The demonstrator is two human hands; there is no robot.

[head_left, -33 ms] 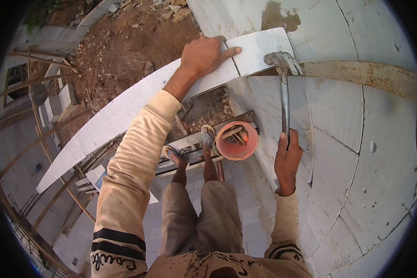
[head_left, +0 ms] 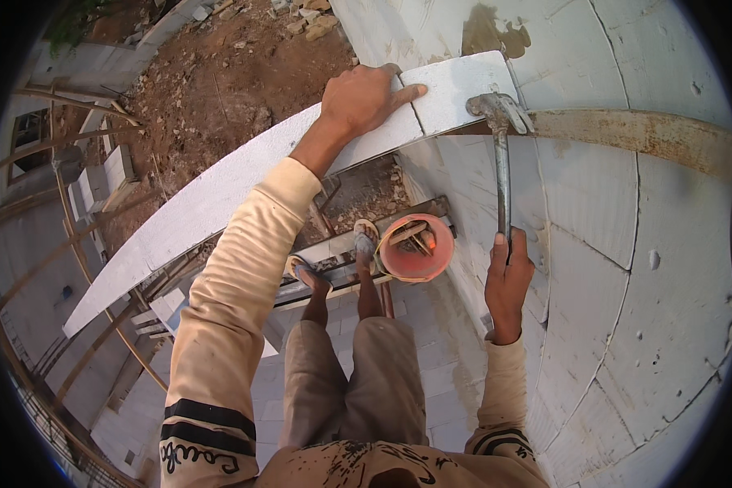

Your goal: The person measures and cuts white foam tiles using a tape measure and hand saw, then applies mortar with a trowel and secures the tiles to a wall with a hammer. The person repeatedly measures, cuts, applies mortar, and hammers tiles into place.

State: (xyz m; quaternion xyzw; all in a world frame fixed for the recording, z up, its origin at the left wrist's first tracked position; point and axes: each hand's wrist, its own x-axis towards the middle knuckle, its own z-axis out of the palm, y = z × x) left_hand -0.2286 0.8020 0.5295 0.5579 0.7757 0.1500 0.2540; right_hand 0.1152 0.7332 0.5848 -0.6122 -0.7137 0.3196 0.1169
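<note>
My right hand [head_left: 510, 281] is closed round the dark grip of a worn claw hammer [head_left: 502, 179]. The hammer's head lies against the near right end of a white block [head_left: 468, 93], its claw toward a rusty flat bar. My left hand [head_left: 363, 99] lies over the top of the wall beside the joint between this block and a longer row of white blocks [head_left: 244, 179]. Its fingers bend over the far edge, their tips hidden, and the thumb stretches across the joint onto the end block.
A pale block wall [head_left: 586, 211] rises at right, with the rusty flat bar [head_left: 634, 138] along it. An orange bucket [head_left: 415, 259] holding tools stands by my sandalled feet on planks [head_left: 333, 244]. Wooden poles [head_left: 77, 244] stand at left; reddish soil [head_left: 211, 89] lies beyond the wall.
The whole view has shifted very slightly. Both hands, the hammer and the blocks keep the same places relative to each other.
</note>
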